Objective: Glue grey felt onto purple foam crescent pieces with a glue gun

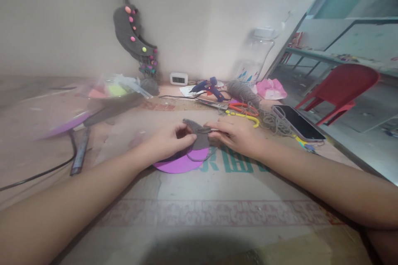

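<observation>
In the middle of the table, a dark grey yarn-covered piece (200, 143) rests on a rounded purple sheet (182, 164). My left hand (172, 137) is closed on the grey piece at its left edge, the thumb lying on top. From the other side, my right hand (239, 136) pinches grey yarn with thumb and forefinger at the piece's right edge. A loose loop of the yarn (199, 160) hangs over the purple sheet. The fingertips are slightly blurred, and my left hand hides part of the grey piece.
Behind my hands lie a blue glue gun (209, 88), orange-handled scissors (244, 109) and a grey yarn ball (244, 92). A phone (298, 122) is at the right edge. On the left are a marker (80, 153) and a bowl (112, 97). A decorated grey crescent (130, 33) hangs on the wall.
</observation>
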The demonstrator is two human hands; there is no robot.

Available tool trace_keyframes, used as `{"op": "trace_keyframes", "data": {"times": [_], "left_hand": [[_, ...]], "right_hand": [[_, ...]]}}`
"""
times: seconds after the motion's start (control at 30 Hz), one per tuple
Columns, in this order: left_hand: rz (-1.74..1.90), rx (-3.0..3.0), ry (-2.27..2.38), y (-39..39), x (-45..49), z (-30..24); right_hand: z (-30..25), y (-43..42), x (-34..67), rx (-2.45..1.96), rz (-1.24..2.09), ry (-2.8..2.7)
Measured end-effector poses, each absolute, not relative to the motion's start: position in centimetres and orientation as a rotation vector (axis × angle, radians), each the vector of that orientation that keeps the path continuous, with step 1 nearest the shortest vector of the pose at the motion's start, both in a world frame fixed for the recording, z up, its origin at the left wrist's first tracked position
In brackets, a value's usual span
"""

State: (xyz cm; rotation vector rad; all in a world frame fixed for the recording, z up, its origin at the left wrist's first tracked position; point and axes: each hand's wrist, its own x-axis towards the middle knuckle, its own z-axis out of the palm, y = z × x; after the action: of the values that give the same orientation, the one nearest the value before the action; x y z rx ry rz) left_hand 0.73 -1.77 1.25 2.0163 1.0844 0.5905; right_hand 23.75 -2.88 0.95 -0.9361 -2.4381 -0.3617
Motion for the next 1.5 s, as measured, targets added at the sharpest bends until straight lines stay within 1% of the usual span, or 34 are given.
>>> {"op": "trace_keyframes", "data": {"times": [0.5, 0.93, 1.3, 1.5], "left_hand": [[0.590, 2.085, 1.041, -1.62, 0.50, 1.00], [0.612, 2.029, 1.021, -1.99, 0.57, 1.41], [0.605, 1.993, 1.058, -1.76, 0.47, 1.20], [0.623, 1.928, 1.008, -1.43, 0.50, 0.93]], "right_hand": [[1.06, -2.95, 23.73, -0.916, -0.357, -2.449], [1.00, -2.86, 23.70, -1.020, -0.096, -2.444], [0.72, -2.74, 23.67, -0.989, -0.147, -2.414], [0.71, -2.69, 23.74, -0.986, 0.016, -2.355]]}}
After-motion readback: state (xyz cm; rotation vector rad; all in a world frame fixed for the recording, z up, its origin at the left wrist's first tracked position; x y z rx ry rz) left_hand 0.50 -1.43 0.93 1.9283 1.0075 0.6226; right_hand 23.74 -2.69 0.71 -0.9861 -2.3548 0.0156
